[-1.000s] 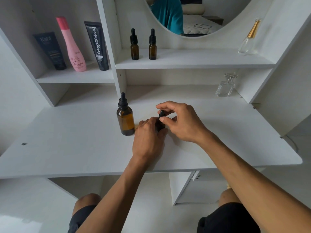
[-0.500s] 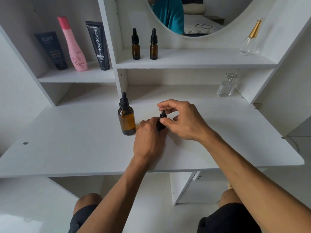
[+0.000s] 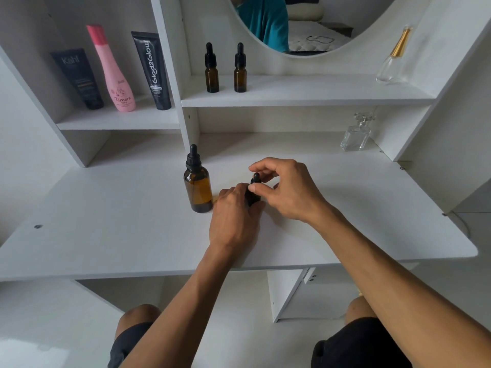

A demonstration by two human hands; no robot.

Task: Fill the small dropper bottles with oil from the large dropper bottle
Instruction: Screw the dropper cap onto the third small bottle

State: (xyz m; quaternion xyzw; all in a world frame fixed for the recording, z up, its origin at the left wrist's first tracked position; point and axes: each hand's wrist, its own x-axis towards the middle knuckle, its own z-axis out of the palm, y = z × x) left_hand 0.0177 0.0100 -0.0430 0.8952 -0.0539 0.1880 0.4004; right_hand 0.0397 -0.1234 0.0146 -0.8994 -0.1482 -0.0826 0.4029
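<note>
Bare white desktop [image 3: 106, 235] spreads wide to either side, its front edge near the wrists; left hand [image 3: 233, 216] grips a small dropper bottle [image 3: 253, 193] mid-desk, right hand [image 3: 289, 192] pinches its black cap; large dropper bottle [image 3: 198, 185], amber, capped, stands upright just beside

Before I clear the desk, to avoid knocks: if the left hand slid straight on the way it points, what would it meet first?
The small bottle that the left hand already grips.
</note>
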